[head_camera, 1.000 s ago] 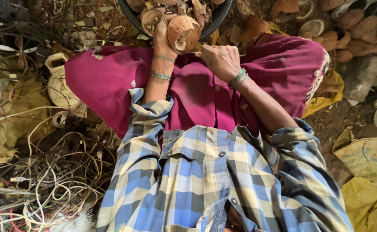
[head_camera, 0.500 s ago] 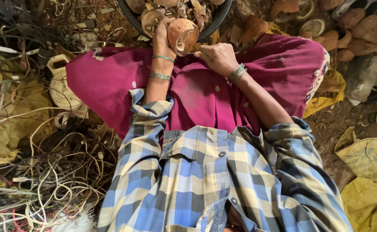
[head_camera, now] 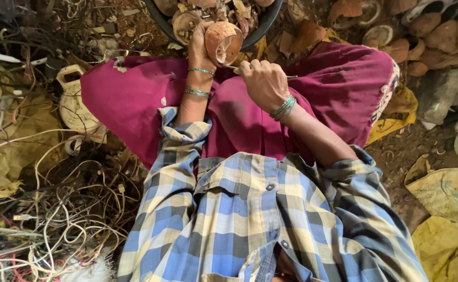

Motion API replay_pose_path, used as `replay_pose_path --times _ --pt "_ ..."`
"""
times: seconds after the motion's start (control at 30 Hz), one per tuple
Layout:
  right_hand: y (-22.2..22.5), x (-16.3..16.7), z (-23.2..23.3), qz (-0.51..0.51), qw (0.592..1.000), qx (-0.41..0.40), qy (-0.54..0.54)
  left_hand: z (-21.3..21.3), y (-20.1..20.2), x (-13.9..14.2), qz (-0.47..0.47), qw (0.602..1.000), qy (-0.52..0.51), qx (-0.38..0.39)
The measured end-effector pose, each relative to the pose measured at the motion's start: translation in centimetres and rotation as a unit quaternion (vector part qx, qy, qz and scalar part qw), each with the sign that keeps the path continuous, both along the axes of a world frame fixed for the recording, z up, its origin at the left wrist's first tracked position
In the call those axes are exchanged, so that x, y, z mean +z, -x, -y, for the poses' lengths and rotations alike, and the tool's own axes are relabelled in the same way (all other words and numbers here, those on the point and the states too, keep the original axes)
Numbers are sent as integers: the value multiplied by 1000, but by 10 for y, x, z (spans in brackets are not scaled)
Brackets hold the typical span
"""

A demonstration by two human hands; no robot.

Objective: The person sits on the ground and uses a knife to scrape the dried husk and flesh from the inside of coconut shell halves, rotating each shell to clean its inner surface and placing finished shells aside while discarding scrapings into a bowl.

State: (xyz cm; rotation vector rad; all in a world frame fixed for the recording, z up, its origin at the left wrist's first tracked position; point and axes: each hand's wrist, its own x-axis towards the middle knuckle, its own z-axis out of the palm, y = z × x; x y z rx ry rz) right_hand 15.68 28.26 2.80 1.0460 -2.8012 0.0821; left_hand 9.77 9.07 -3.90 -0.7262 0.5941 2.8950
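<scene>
A halved coconut shell [head_camera: 222, 42] is held up over the near rim of the dark round basin [head_camera: 162, 23] of shell pieces, cupped in the left hand [head_camera: 200, 44], whose fingers wrap its back with the open face tilted toward the right hand [head_camera: 263, 83]. That hand's fingers are closed on a thin metal tool [head_camera: 290, 77] whose tip meets the shell's lower edge, above the magenta cloth [head_camera: 135, 99] over the lap. The step looks like prying out the flesh, which calls for a firm hold and a levering push along the inner wall.
</scene>
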Motion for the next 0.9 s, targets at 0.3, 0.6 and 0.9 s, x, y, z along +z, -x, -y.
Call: replay_pose_path --times 0.3,0.6,0.9 --pt "3 15 1 34 999 10 31 -4 -2 -5 -38 999 13 -2" --pt "1 -3 17 34 985 -68 157 4 1 -10 -75 991 10 112" --pt "6 -27 35 111 965 -128 198 16 13 -5 -72 982 31 172"
